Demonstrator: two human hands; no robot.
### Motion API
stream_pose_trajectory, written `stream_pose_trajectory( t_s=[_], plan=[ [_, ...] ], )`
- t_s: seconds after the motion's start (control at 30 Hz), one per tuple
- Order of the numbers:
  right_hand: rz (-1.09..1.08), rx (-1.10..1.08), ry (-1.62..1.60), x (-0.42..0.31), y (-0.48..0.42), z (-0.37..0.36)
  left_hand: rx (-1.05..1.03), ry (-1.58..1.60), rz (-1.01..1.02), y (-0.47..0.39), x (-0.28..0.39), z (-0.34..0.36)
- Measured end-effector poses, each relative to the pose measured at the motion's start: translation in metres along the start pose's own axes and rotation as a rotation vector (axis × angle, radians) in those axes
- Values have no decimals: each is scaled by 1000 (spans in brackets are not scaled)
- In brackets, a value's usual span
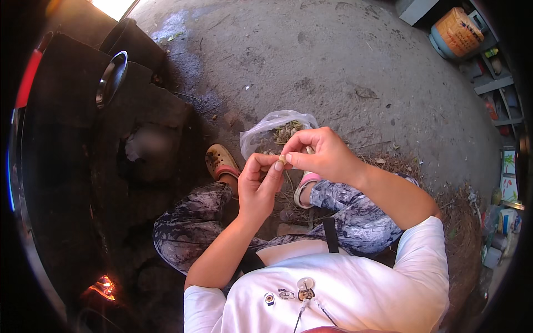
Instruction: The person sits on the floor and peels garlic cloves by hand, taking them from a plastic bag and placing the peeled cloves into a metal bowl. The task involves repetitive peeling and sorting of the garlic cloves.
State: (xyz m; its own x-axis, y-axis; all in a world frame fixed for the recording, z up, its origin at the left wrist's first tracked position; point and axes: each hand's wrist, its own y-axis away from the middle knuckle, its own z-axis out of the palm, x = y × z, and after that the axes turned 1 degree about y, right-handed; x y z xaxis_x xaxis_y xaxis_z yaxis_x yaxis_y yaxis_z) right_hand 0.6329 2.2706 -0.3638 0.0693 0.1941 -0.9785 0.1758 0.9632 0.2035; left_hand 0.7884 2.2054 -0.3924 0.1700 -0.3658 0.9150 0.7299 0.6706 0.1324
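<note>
My left hand point(263, 177) and my right hand point(316, 150) meet in front of me, above the floor. Between their fingertips they pinch one small pale piece point(283, 159), too small to name surely. Another pale, elongated bit point(310, 150) shows between the curled fingers of my right hand. Just beyond the hands a clear plastic bag point(259, 132) lies spread on the concrete floor, with a heap of small brownish-green plant pieces point(287, 131) in it. The hands hide part of the bag.
At the left stands a dark stove point(137, 100) bearing a metal-rimmed pan point(111, 79), with fire point(104, 287) at its lower part. A dark bucket point(132, 43) is behind it. Dry straw point(454, 233) lies to the right. A gas cylinder point(456, 33) and shelves point(495, 85) are farther right.
</note>
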Motion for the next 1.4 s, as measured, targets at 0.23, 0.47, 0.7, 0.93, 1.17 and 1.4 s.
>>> stream_pose_trajectory(
  t_s=[0.23,0.47,0.7,0.93,1.17,1.4],
  plan=[
    [22,-15,15,0,-1,0,-12,-6,5,0,-1,-1],
    [-75,64,26,6,-2,2,20,2,-14,0,1,1],
    [-231,184,402,1,3,8,87,-186,28,0,1,1],
    [-379,235,556,7,3,12,99,-253,91,0,-2,1],
    [-442,184,683,6,3,6,25,-508,163,-4,1,-4],
    [-470,209,765,8,2,9,16,-504,127,-2,-2,-4]
  ],
)
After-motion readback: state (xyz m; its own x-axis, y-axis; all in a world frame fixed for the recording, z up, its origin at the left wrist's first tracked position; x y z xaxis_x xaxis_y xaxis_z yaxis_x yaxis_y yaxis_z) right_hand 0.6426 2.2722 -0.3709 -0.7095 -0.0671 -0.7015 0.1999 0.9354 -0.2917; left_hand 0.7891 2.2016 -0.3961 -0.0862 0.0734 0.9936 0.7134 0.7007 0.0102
